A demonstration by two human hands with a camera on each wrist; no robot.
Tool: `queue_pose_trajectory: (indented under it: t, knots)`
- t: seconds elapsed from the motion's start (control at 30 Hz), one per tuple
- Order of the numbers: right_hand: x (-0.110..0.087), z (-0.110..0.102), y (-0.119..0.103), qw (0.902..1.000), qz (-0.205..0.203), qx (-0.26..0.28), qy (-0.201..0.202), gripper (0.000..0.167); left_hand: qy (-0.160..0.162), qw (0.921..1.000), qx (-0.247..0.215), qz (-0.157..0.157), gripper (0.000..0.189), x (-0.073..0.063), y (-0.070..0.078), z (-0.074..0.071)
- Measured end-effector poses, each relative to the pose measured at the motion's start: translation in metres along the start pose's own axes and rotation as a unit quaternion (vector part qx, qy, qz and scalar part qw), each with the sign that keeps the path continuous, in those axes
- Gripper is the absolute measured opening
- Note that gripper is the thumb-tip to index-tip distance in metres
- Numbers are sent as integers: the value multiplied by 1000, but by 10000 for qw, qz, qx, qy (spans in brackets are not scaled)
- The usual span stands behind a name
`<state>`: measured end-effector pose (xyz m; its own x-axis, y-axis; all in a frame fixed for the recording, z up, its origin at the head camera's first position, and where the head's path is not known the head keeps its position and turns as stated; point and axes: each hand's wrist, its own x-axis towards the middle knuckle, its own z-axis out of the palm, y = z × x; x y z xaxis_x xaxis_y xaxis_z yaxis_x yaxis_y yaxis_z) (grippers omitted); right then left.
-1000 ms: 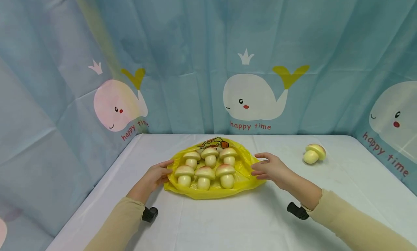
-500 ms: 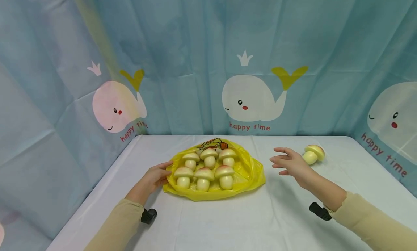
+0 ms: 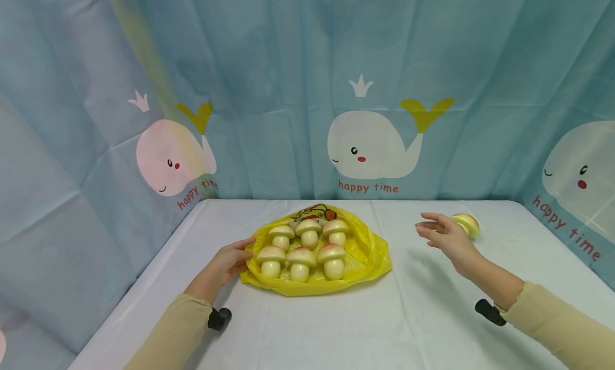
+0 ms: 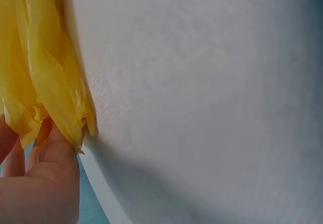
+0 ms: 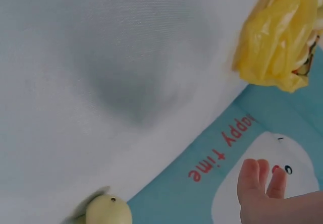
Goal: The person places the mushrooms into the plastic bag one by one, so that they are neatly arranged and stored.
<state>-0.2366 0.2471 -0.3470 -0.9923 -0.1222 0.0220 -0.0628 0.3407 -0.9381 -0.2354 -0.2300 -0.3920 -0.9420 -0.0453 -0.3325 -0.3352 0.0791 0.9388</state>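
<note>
Several toy mushrooms (image 3: 300,257) with cream stems and pale, red-tinged caps lie in the spread mouth of a yellow plastic bag (image 3: 375,255). My left hand (image 3: 228,263) is at the bag's left edge and holds it; in the left wrist view the crinkled plastic (image 4: 55,88) runs in between the fingers. My right hand (image 3: 454,242) hovers over the table right of the bag, holding nothing, fingers loosely bent. Just behind it lies a single toy mushroom (image 3: 467,225), its stem mostly hidden by the hand. That mushroom (image 5: 108,211) also shows in the right wrist view.
A white cloth covers the table (image 3: 336,332). Behind and at the sides hangs a blue curtain (image 3: 288,146) printed with whales. Each wrist wears a black camera, such as the left one (image 3: 220,319).
My right hand has left the bag's right edge and moved right, to in front of the single mushroom. The left hand stays at the bag, which keeps its shape.
</note>
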Motion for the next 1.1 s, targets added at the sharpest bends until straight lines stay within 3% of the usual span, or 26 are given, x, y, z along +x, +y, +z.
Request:
queue_pose_trajectory:
  t: [0.23,0.4,0.63,0.83,1.1]
  knots:
    - [1,-14,13,9976,-551,-106,415,65,1,10000,-19,-21,54,0,-1,-1]
    - [2,-27,26,9918,-869,-545,765,63,42,10000,-31,-71,54,1,0,0]
    - [7,-43,35,9911,-366,-878,934,77,67,10000,-5,-74,54,1,-1,-2]
    - [11,-57,46,9877,-574,-968,1081,78,14,10000,-17,-58,55,0,1,-3]
    - [21,-68,60,9867,-345,-1145,1103,84,-36,10000,-31,-30,55,0,2,-2]
